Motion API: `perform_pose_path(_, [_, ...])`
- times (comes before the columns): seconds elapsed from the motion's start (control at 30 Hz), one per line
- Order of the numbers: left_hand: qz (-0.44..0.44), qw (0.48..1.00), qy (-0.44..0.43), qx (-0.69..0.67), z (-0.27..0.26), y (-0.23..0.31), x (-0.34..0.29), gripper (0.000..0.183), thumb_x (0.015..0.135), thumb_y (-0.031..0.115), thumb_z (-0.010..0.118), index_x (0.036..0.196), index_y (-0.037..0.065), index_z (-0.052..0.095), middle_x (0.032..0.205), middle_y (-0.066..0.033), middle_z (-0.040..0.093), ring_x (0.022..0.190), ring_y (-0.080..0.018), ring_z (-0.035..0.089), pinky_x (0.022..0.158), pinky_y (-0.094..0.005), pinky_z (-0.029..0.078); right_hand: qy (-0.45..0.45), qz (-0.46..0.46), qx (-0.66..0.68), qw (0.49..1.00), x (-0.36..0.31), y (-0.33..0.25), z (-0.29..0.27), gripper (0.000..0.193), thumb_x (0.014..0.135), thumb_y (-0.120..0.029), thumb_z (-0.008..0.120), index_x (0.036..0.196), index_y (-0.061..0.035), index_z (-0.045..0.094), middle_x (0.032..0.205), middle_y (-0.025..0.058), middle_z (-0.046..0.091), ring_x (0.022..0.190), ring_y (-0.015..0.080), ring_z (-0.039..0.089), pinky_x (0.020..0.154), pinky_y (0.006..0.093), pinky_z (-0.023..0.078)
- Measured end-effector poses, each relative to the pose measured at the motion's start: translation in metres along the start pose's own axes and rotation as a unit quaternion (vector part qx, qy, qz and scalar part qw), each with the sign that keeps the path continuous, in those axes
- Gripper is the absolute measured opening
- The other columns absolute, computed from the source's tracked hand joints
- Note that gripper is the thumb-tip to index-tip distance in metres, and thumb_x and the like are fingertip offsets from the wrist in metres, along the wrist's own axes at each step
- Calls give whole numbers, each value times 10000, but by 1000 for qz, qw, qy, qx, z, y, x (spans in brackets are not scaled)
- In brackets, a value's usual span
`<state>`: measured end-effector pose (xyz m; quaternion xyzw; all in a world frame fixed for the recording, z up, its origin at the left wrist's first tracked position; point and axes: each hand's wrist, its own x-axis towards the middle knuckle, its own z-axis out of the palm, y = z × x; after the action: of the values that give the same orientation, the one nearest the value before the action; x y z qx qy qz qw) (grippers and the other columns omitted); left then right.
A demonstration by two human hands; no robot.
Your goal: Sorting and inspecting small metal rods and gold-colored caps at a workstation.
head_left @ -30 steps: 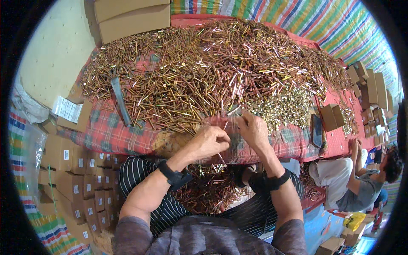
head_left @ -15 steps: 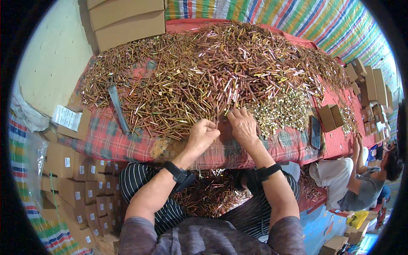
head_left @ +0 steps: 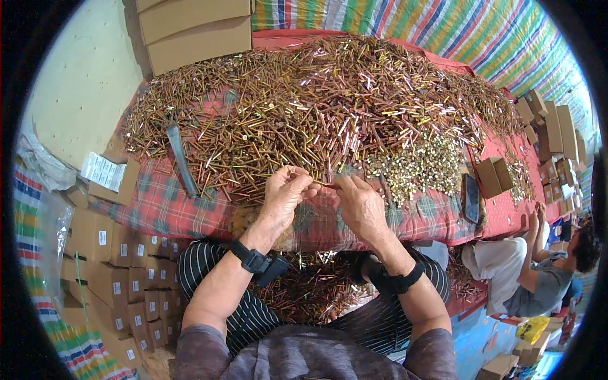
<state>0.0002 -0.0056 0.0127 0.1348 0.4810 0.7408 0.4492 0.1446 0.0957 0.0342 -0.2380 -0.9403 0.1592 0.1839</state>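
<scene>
Between my two hands lies a slim copper-coloured metal rod, roughly level. My left hand pinches its left end with thumb and fingers. Closed on the right end is my right hand; its fingers hide whether a small nut is there too. Just beyond the hands spreads a wide heap of similar brass and copper-coloured rods. To the right of my right hand is a pile of small shiny pieces that look like nuts.
A red plaid cloth covers the work surface. A grey metal strip lies at left, a dark flat tray and small open carton at right. Cartons are stacked lower left. Another person sits at right.
Both hands have come up and closer together. The rod now spans level between their fingertips; my right hand, earlier lying over the edge of the pile, has closed in a pinch.
</scene>
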Motion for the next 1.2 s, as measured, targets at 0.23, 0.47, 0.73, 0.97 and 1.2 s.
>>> perform_pose_path(0.23, [16,997,-19,69,2,7,-10,92,834,74,597,884,27,536,818,-56,598,750,-121,614,654,-225,505,4,26,6,1000,-4,-8,-2,201,753,-25,544,947,-70,510,833,129,537,813,334,562,646,430,467])
perform_pose_path(0.47, [31,984,-107,140,-2,-17,-8,236,895,130,534,1066,-22,589,868,-33,609,727,-63,549,627,-189,453,46,-34,140,988,-4,-5,14,190,771,-34,583,960,-59,594,817,135,586,739,337,587,618,393,481])
perform_pose_path(0.73, [-133,991,-9,0,-3,-5,-11,241,896,91,512,1075,-58,574,788,-26,586,662,-67,538,576,-169,444,55,111,8,992,20,53,16,78,760,-84,592,805,-23,610,808,186,599,757,361,600,656,423,487])
perform_pose_path(0.97, [-121,992,-23,-2,-8,-12,-7,209,872,97,547,1027,-34,597,746,-3,559,635,-55,515,550,-161,424,23,78,-60,995,18,63,41,56,694,-8,542,735,-10,580,871,183,570,813,360,574,687,432,483])
perform_pose_path(1.2, [-101,995,-9,22,-6,-8,-11,141,846,103,584,941,1,607,720,7,550,614,-50,504,528,-167,407,67,84,-42,993,21,32,19,65,763,-34,533,757,14,575,820,182,601,705,340,607,620,406,495])
